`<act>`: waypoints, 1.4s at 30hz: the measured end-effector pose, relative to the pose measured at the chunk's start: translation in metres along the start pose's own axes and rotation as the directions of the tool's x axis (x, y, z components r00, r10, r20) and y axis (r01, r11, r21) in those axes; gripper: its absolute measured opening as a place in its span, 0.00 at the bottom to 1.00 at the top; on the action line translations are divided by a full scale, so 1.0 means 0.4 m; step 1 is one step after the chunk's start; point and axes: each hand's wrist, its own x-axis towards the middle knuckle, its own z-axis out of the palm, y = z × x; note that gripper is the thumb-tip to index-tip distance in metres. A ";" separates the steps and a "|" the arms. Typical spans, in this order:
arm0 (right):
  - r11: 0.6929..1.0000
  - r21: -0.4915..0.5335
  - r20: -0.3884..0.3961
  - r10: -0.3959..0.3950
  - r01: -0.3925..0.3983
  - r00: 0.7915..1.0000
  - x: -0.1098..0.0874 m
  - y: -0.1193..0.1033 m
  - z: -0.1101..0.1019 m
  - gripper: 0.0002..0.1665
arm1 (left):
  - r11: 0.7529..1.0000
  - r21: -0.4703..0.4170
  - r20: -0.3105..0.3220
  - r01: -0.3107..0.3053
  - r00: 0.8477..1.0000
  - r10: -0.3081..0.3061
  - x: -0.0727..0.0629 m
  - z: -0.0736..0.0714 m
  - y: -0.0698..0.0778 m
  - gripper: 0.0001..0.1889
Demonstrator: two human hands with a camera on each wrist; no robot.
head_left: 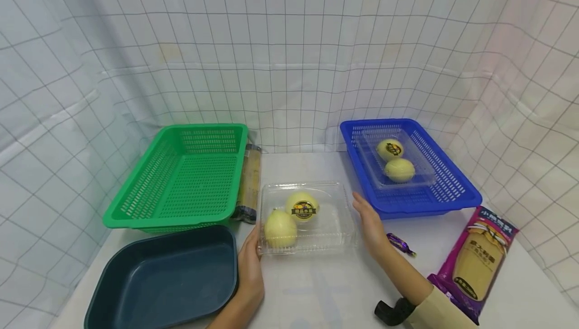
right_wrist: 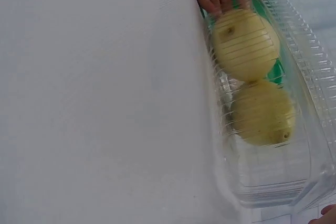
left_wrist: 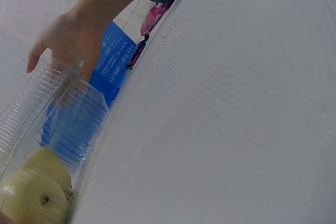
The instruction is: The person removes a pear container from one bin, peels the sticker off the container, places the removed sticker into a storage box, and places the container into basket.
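My sleeve (head_left: pixel 445 314) lies nearest. My grip is wide and unclenched: left hand (head_left: pixel 250 263) touching the clear box (head_left: pixel 332 226) of pale fruit (head_left: pixel 280 228), right hand (head_left: pixel 370 226) at its opposite end, contact unclear. I judge the step as positioning; next calls for even two-sided support.

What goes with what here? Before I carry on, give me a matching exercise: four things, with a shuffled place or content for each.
Things
1. nearer clear box
2. green basket
3. blue basket
4. dark blue tray

Places and contents
A. holds a second clear box
B. at the head view's lower left corner
C. between the left grip and the right grip
D. just behind the dark blue tray

Pairs: 1-C, 2-D, 3-A, 4-B
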 end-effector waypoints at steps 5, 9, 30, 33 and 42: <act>0.984 -0.137 0.011 -0.111 0.112 0.994 -0.021 -0.027 0.010 0.34 | 1.000 -0.015 0.017 -0.002 1.000 0.002 -0.007 -0.004 0.000 0.24; 0.963 -0.161 0.026 -0.214 0.216 0.976 -0.030 -0.048 0.022 0.31 | 1.000 0.004 0.034 0.005 0.999 -0.005 -0.013 -0.009 -0.001 0.24; 0.633 -0.694 0.095 -0.391 0.342 0.915 0.019 -0.087 0.119 0.05 | 1.000 0.012 0.019 0.021 1.000 -0.021 -0.023 -0.017 -0.012 0.24; 0.616 -0.722 0.118 -0.342 0.317 0.932 0.028 -0.092 0.129 0.05 | 1.000 0.011 0.016 0.015 1.000 -0.016 -0.023 -0.016 -0.010 0.24; 0.577 -0.774 0.110 -0.284 0.261 0.953 0.036 -0.091 0.149 0.04 | 0.999 -0.017 0.010 0.027 1.000 -0.027 -0.024 -0.015 -0.008 0.24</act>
